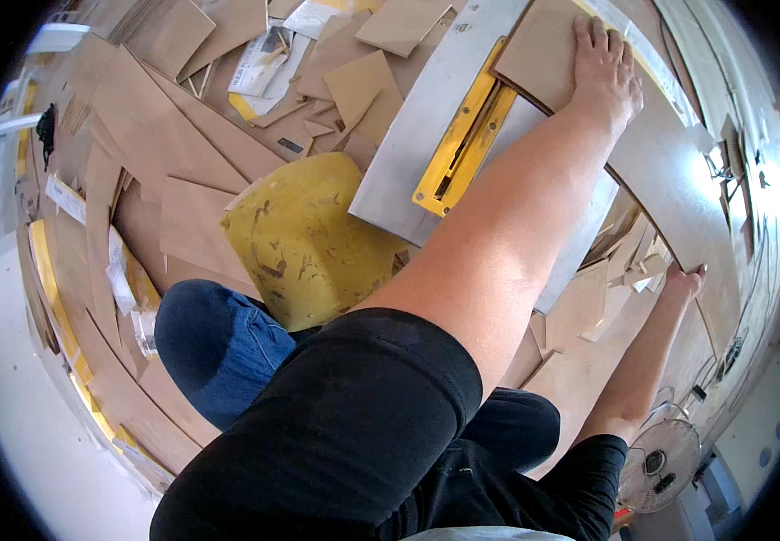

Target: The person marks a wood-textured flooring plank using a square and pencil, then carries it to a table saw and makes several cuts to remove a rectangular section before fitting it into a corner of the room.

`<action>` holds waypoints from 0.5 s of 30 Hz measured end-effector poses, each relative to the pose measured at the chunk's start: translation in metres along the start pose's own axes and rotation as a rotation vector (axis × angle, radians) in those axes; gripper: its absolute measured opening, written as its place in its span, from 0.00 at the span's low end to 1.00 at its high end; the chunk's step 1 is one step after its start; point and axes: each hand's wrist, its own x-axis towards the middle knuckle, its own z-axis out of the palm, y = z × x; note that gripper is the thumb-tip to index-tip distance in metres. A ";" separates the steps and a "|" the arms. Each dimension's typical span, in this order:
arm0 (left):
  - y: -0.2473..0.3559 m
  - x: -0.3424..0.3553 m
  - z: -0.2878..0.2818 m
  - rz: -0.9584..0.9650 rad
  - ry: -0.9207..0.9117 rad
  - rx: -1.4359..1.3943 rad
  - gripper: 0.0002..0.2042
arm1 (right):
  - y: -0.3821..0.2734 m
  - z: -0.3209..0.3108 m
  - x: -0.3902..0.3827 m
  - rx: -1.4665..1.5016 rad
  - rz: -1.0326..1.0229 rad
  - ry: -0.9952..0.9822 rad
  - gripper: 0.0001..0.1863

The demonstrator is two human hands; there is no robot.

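A long brown wooden plank (669,180) lies across the right part of a grey metal saw table (399,153) and reaches out past it to the right. My left hand (604,72) rests flat on the plank's far end, its fingers stretched out. Farther down, my right hand (685,279) grips the plank's near edge, thumb on top; its other fingers are mostly hidden underneath. Left of the plank, a yellow slotted insert (462,135) is set in the metal top. No blade can be made out in the slot.
A scuffed yellow plastic seat or cover (304,234) stands between my knees and the saw table. Wooden offcuts (354,90) cover the floor at the far left, with longer planks (155,135) beside them. A round fan (660,464) stands at the lower right, near my right arm.
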 end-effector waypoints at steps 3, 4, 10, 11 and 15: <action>0.006 -0.001 0.000 0.006 0.005 -0.016 0.31 | -0.013 -0.014 0.008 -0.018 -0.019 -0.014 0.24; 0.007 -0.001 -0.001 0.006 0.002 -0.021 0.31 | -0.017 -0.015 0.011 -0.002 -0.022 -0.019 0.24; 0.009 -0.004 -0.004 0.016 -0.011 -0.003 0.31 | -0.018 -0.023 0.017 -0.067 -0.035 0.010 0.24; 0.005 -0.003 -0.004 0.010 -0.015 -0.004 0.31 | -0.013 -0.020 0.017 -0.056 -0.023 0.014 0.24; 0.002 -0.005 -0.005 0.003 -0.023 0.026 0.32 | -0.008 -0.016 0.013 -0.047 -0.013 -0.036 0.25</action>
